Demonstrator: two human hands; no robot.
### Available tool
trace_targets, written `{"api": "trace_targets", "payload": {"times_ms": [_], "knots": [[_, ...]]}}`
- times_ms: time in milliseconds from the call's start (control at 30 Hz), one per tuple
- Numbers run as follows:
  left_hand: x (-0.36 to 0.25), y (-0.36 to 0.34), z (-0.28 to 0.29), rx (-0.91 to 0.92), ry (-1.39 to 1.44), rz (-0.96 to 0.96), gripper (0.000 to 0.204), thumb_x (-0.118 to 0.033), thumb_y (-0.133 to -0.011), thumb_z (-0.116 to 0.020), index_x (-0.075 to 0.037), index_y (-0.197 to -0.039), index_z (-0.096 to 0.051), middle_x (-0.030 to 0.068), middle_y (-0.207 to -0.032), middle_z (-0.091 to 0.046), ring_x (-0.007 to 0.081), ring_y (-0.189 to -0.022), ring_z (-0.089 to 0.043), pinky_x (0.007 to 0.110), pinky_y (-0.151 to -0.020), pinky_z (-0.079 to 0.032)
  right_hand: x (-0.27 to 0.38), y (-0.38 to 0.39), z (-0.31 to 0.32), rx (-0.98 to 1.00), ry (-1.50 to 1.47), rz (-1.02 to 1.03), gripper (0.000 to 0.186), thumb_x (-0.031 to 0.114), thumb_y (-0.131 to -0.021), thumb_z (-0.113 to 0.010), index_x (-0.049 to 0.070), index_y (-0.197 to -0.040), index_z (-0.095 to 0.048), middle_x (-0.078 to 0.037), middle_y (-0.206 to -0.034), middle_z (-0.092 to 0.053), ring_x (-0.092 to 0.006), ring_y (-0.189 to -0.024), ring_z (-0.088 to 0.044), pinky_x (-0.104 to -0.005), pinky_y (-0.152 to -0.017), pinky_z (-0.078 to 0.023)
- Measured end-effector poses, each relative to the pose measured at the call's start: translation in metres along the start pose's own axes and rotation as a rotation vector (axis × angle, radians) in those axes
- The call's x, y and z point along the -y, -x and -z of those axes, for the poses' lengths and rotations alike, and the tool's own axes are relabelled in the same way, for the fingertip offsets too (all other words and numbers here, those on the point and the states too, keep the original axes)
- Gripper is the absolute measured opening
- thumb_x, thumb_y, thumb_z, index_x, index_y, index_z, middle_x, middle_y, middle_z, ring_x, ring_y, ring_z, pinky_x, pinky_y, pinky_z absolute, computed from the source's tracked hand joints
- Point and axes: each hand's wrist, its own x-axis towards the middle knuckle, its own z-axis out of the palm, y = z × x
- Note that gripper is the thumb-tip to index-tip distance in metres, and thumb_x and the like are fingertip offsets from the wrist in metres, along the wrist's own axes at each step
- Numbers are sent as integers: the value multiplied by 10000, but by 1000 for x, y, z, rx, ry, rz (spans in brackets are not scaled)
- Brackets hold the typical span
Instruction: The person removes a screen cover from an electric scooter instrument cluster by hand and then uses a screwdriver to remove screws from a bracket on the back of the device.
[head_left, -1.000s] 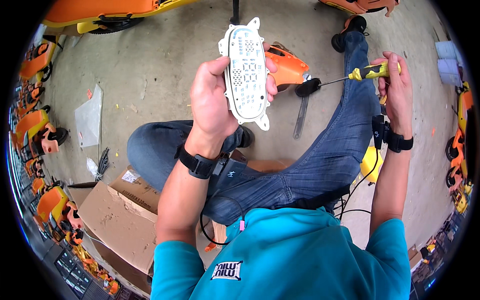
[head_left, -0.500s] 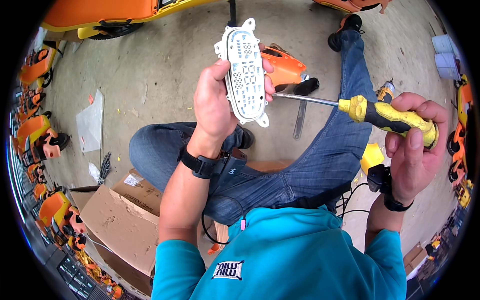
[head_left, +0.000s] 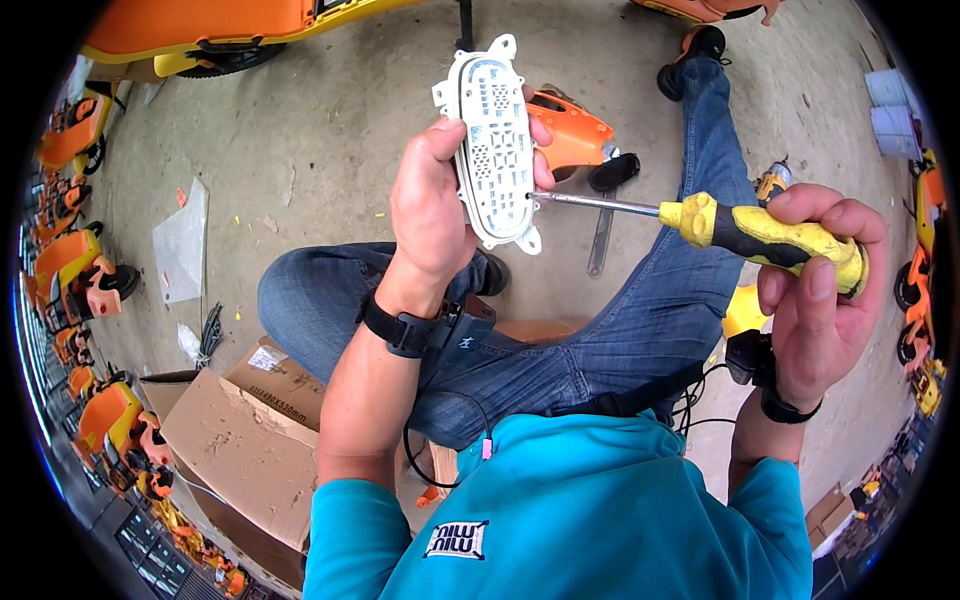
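My left hand [head_left: 432, 195] is closed round an oval white plastic display panel [head_left: 497, 150], thumb on its left rim and fingertips showing past its right edge. Small segmented cut-outs cover the panel's face, and mounting tabs stick out at its ends. My right hand [head_left: 828, 285] grips a screwdriver [head_left: 765, 232] by its thick yellow-and-black handle. The steel shaft points left, and its tip meets the panel's lower right edge, near a small dark hole. Whether the tip sits in the hole I cannot tell.
Beyond the panel, an orange plastic part [head_left: 572, 135] and a metal wrench [head_left: 600, 240] lie on the concrete floor. A power drill [head_left: 772, 182] rests beside my right leg. An opened cardboard box [head_left: 240, 440] stands at my left. Orange-yellow ride-on vehicles [head_left: 75, 262] line the left side.
My right hand has shifted slightly left with the screwdriver, bringing its tip over the panel's right edge. The panel in my left hand has barely moved.
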Motion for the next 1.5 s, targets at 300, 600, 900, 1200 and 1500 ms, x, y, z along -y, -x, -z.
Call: {"api": "trace_targets", "payload": {"times_ms": [300,600,900,1200,1500], "knots": [[3,0,0,-37,-42,-9,584,-298,-936,-268,87,-1345,-429,204,-1076,-632,272,-837,-652,366,-738,-544,3,3,-5,-32,-11,-58,381,201,-915,-681,40,-1166,-445,-202,-1111,-622,-123,-726,-617,-185,-557,-495],[6,5,-1,-133,-238,-59,448,-222,-958,-261,76,-1198,-495,189,-1030,-641,225,-778,-655,343,-712,-559,11,8,-12,-60,165,-197,431,192,-830,-794,32,-1096,-496,-121,-960,-624,-119,-680,-607,-200,-565,-494],[5,9,-8,-111,-233,62,414,-215,-981,-255,69,-1085,-538,163,-917,-650,194,-712,-636,327,-678,-555,-1,-8,15,236,333,155,346,161,-827,-785,39,-1033,-535,-81,-909,-588,-147,-748,-600,-232,-612,-475],[12,11,-20,-73,-408,-4,375,-242,-1034,-280,33,-1104,-524,109,-906,-609,139,-751,-599,305,-669,-528,22,-21,25,219,183,-652,305,326,-991,-577,24,-1023,-585,-51,-708,-632,-56,-438,-541,-174,-409,-417],[18,15,-14,-28,-539,167,389,-235,-1008,-287,48,-1160,-506,152,-1059,-623,181,-789,-619,329,-688,-553,22,-30,34,617,599,-8,227,37,-812,-694,20,-1011,-585,-100,-951,-571,-174,-828,-567,-298,-693,-442]]}}
